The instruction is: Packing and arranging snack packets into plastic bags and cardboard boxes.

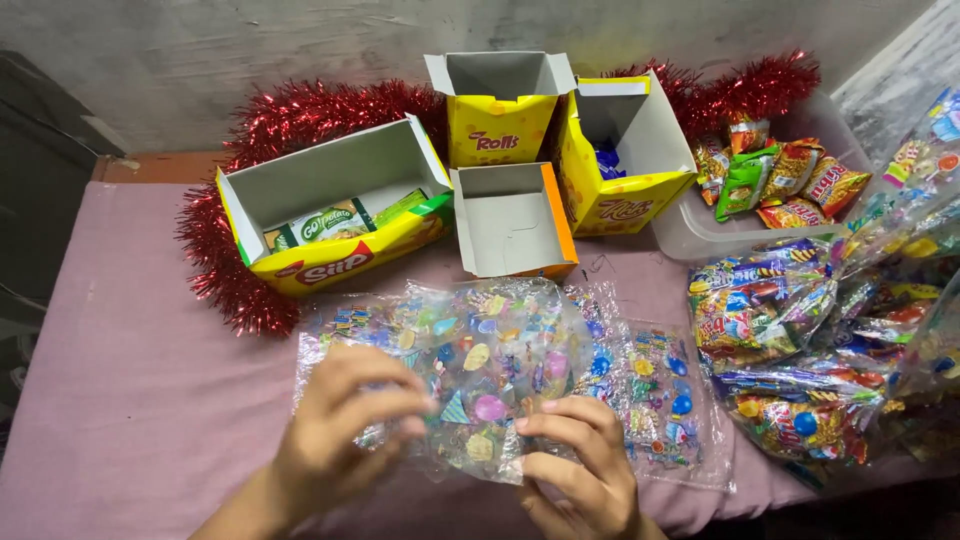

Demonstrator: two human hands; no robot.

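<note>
Gripping a clear printed party bag (480, 370) at its lower edge, the left hand (345, 425) and right hand (580, 460) seemingly worked its mouth open on the tabletop (130, 380), calling for a finger slipped between the layers.

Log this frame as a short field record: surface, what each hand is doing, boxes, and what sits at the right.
surface: table with pink cloth
left hand: grips printed clear bag
right hand: pinches the same bag's lower edge
boxes: four open yellow cartons, one holding green packets
behind: red tinsel
right: clear tub of snack packets; filled party bags
</note>
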